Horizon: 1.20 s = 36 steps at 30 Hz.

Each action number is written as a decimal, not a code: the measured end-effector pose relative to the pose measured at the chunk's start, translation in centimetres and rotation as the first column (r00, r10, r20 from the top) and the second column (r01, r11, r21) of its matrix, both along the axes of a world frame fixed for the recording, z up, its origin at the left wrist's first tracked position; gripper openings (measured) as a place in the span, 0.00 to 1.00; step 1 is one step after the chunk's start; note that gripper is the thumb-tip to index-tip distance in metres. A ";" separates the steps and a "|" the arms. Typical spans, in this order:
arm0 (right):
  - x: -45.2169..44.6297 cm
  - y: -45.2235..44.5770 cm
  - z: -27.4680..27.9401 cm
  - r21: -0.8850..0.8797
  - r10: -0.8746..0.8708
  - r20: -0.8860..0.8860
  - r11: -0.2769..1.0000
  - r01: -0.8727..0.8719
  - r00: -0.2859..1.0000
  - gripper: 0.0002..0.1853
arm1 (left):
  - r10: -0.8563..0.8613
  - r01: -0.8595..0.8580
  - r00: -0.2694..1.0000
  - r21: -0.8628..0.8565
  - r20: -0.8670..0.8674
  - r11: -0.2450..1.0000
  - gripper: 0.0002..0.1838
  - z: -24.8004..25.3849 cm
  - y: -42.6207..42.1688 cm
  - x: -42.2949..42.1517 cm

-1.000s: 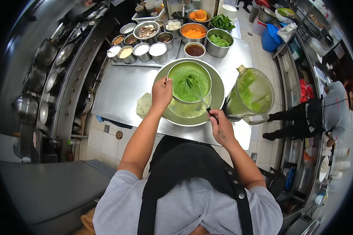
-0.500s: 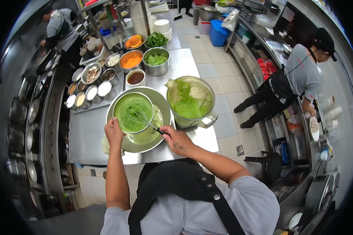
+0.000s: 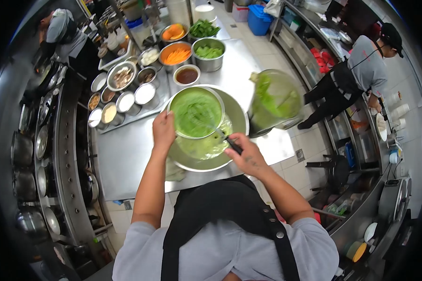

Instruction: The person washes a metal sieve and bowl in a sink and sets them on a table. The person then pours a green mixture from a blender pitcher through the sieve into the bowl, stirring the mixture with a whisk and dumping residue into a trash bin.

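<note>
My left hand [image 3: 163,132] grips the near-left edge of a round metal strainer [image 3: 196,87], tilted over a large bowl [image 3: 246,125]. Thick green purée [image 3: 192,108] fills the strainer, while thinner green liquid [image 3: 199,149] lies in the bowl below. Fingers wrapped round its black handle, my right hand [image 3: 249,157] holds a whisk [image 3: 233,145]. Motion blurs the whisk's wires inside the purée. Right of the bowl stands a clear blender jug [image 3: 277,100] smeared with green.
Beyond the bowl are a cup of brown sauce [image 3: 186,75], a pot of carrot strips [image 3: 177,55] and a pot of green leaves [image 3: 208,52]. Several small ingredient tins stand on a tray [image 3: 122,124]. One person [image 3: 361,70] works at the right counter, another [image 3: 63,35] at the far left.
My view has shifted, so the bowl and both hands appear further right. The whisk's wires, clear before, are now blurred in the purée. Both hands keep their grips.
</note>
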State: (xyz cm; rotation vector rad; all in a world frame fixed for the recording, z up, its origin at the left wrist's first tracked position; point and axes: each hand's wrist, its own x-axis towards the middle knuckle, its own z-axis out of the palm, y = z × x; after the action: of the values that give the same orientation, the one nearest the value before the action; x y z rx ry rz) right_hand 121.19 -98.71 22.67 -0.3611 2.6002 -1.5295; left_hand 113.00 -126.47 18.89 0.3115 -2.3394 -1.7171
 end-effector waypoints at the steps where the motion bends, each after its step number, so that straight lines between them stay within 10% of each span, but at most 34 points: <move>1: 0.5 -0.9 -0.5 -0.035 -0.062 0.000 0.997 0.062 0.998 0.18 | -0.030 0.030 1.000 -0.013 0.002 0.999 0.14 0.3 -0.4 -0.4; 4: 2.1 -4.1 -0.9 -0.208 -0.221 -0.044 0.956 0.207 0.974 0.18 | -0.125 0.125 0.992 -0.009 0.014 0.992 0.15 1.0 -1.8 -1.1; 24: 9.9 -14.0 -0.3 0.134 -0.635 -0.061 0.759 0.637 0.770 0.13 | -0.487 0.487 0.873 -0.117 0.033 0.865 0.15 0.2 -4.0 -2.1; 36: 14.4 -16.8 0.8 -0.223 -0.760 0.025 0.629 0.745 0.649 0.17 | -0.667 0.318 0.704 -0.731 -0.244 0.604 0.15 2.7 -4.2 -2.9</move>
State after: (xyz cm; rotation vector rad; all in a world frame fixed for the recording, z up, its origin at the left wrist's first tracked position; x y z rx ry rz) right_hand 135.62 -115.55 23.45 0.8223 2.7927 -2.0446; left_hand 110.13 -130.71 21.58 -0.9245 -2.5164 -0.8236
